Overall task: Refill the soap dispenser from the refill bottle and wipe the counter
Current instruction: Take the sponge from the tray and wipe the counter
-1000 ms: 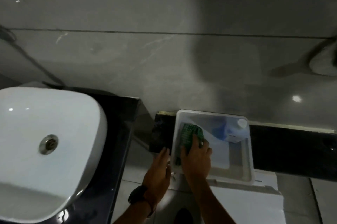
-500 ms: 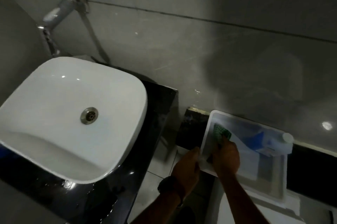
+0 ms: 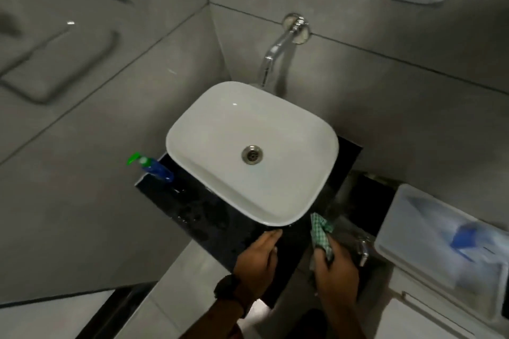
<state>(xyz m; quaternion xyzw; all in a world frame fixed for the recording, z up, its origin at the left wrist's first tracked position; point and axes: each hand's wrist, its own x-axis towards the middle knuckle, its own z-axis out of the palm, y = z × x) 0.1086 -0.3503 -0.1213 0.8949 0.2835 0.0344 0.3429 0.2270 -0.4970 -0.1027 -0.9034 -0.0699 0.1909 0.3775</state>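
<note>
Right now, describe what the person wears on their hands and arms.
Both hands are bare, no gloves. The left hand has a dark wristwatch with a round face, and below it a brown sleeve. The right hand shows no watch, ring or sleeve; its forearm is bare.

Blue soap dispenser upright on wet black counter

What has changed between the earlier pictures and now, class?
The right hand has lifted the green checked cloth out of the white bin toward the black counter, keeping its grip. The left hand left the bin's edge. The bin's refill bottle stayed.
</note>
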